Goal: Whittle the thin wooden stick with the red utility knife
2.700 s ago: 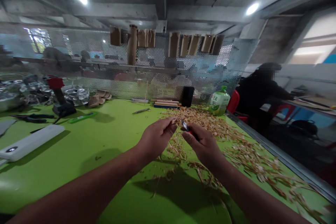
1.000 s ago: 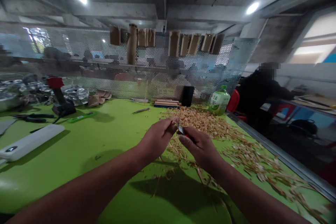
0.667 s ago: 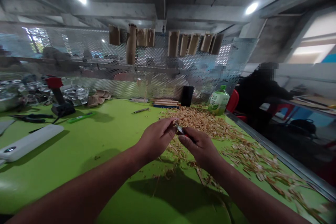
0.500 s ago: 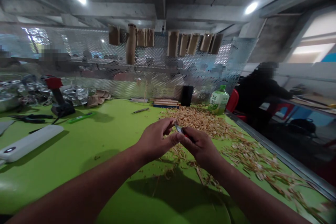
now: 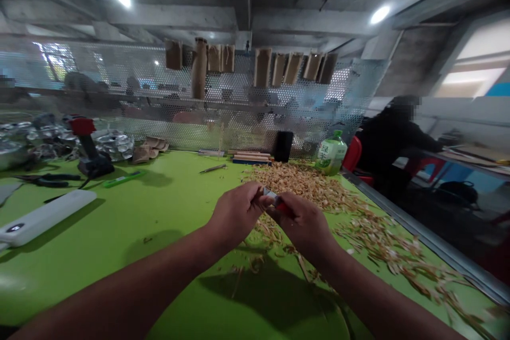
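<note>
My right hand [image 5: 303, 219] is closed around the red handle of a knife [image 5: 271, 194]. Its pale metal blade points left, toward the fingers of my left hand. My left hand [image 5: 238, 212] has its fingers curled together at the blade's tip. Whatever they pinch is hidden behind them. Both hands meet above the green table, with their fingers very near each other. Curled wood shavings [image 5: 306, 183] lie in a heap beyond my hands and trail along the right side. A small pale chip [image 5: 350, 251] shows beside my right wrist.
On the left are a white power bank-like bar [image 5: 51, 215], pliers [image 5: 50, 179], a red-and-black cordless drill [image 5: 90, 143] and a green cutter [image 5: 124, 178]. At the back stand a black phone-like slab [image 5: 283, 146] and a green bottle [image 5: 331, 153]. A person [image 5: 392, 135] sits at right.
My left fingers have curled in closer, and the knife has tilted flatter between the hands. More of the red handle shows. A pale chip has appeared by my right wrist.
</note>
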Demonstrator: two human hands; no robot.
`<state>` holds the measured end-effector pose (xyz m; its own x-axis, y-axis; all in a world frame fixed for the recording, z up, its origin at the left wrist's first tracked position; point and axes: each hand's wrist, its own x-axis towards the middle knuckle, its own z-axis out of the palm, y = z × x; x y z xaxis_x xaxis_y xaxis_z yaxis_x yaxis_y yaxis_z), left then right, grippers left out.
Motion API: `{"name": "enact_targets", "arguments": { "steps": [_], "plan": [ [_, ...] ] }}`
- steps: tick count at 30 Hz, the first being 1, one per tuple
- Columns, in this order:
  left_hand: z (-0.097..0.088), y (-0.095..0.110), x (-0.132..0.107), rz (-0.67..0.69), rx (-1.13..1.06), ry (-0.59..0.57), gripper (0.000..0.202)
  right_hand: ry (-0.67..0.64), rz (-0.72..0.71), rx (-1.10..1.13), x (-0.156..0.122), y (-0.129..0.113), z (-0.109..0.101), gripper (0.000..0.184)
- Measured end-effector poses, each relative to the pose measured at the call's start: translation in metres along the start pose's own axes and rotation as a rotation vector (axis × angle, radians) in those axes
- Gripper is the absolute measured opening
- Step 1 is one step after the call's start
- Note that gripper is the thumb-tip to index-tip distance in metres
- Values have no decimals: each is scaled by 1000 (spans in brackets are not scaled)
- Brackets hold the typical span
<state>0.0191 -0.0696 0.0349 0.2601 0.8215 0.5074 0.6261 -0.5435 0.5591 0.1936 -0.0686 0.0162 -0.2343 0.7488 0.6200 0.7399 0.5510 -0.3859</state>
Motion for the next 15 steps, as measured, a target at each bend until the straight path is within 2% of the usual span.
{"name": "enact_targets", "arguments": {
  "steps": [8,11,15],
  "plan": [
    [-2,-2,2,-63,-48,11,44,46,37,-18,-2,1,-2,29],
    [-5,-2,3,-76,-62,-32,42,43,53,16,0,4,-3,32],
    [-7,2,3,-86,-53,-94,45,-39,59,136,3,6,-2,35]
  ]
}}
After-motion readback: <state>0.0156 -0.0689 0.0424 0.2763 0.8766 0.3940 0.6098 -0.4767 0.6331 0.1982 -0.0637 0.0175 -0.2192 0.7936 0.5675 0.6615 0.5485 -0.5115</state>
